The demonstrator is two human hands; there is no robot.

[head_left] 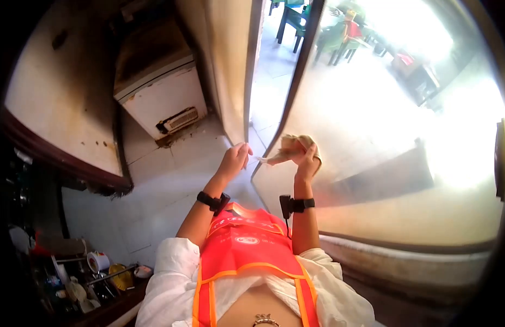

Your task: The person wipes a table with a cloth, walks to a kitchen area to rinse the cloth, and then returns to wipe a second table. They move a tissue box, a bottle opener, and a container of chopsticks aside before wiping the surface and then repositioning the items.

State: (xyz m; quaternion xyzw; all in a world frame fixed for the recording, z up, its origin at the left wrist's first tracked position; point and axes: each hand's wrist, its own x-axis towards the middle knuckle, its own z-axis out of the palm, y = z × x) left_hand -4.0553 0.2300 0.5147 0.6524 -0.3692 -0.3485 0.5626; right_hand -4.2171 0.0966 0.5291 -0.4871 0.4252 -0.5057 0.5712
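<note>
My right hand (306,158) is closed around a crumpled tan cloth (289,146), held up in front of the glass panel. One end of the cloth tapers toward my left hand, with a thin whitish strand beside it. My left hand (235,159) has its fingers curled together in a pinch near that strand. Whatever lies between those fingers is too small to make out. Both wrists wear black straps with small devices. A red apron (247,240) with orange edging covers my front.
The large reflective glass panel (372,136) stands at the right, beside a narrow door gap showing green chairs (292,22). At the left are a worn white chest freezer (168,103) and a cluttered shelf with a tape roll (98,261). Pale tiles (149,212) cover the floor.
</note>
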